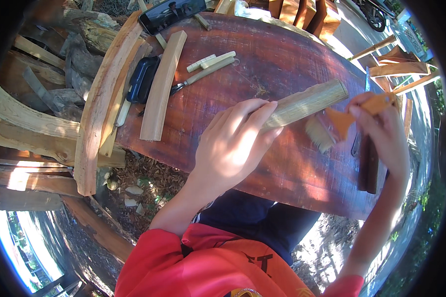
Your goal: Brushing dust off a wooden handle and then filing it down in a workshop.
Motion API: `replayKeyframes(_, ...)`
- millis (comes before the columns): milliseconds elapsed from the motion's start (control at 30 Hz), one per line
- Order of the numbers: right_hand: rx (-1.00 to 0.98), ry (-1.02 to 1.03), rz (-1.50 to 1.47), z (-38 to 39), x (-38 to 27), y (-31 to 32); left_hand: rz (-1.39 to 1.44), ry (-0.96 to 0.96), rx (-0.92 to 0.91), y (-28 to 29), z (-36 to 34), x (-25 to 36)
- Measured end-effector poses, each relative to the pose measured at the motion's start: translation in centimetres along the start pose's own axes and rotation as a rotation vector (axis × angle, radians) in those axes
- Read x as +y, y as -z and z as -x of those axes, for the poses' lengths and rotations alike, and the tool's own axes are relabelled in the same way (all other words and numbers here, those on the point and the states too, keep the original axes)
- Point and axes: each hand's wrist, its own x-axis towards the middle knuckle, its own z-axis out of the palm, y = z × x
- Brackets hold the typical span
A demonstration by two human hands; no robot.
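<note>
My left hand [235,136] is closed around a pale wooden block [309,104], whose long end sticks out to the right above the table. In my right hand [379,126] is a paintbrush [340,123] with an orange handle, its light bristles pointing down and left. The bristles hang just below the block's right part; whether they touch it I cannot tell. Both things are over the reddish-brown wooden table [277,49]. Under my right hand, a dark wooden bar [368,166] lies along the table's right side. The fingertips under the block are partly hidden.
Left on the table lie a squared wood strip [164,84], a dark blue case [143,79], a wooden-handled tool [203,74] and small pale sticks [218,60]. A phone [171,14] leans at the far edge. Long curved planks [104,104] and scrap wood flank the left side.
</note>
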Motion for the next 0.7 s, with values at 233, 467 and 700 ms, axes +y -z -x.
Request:
replayKeyframes(233, 0.311, 0.216, 0.355, -3.6, 2.6, 3.5, 0.0, 0.003, -0.004, 0.0, 0.0, 0.0)
replayKeyframes(467, -0.14, 0.034, 0.066, 2.0, -3.2, 7.4, -0.02, 0.035, -0.012, 0.1, -0.1, 0.3)
replayKeyframes(700, -0.208, 0.189, 0.192, 1.1, -2.1, 3.7, -0.052, 0.032, -0.034, -0.2, -0.1, 0.1)
